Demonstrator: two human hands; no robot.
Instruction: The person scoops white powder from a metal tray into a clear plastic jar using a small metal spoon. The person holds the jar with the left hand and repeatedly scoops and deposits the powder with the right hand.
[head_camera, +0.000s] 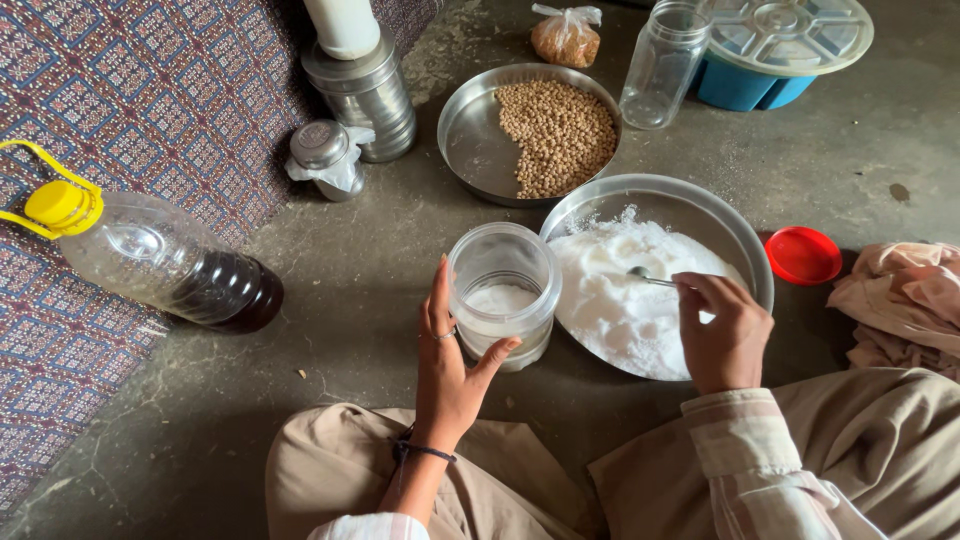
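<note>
My left hand (447, 350) wraps around a clear plastic jar (502, 292) standing on the floor, with some white powder in its bottom. My right hand (724, 330) holds a metal spoon (645, 275) whose bowl rests in a heap of white powder in a steel bowl (690, 208) just right of the jar. Beyond them a second steel bowl (470, 135) is half filled with chickpeas.
A lying oil bottle (160, 262) with a yellow cap rests at left on a patterned mat (150, 90). Steel canisters (365, 95), an empty clear jar (663, 65), a tied bag (566, 38), a blue sectioned tray (780, 40), a red lid (803, 255) and a pink cloth (905, 300) surround the bowls.
</note>
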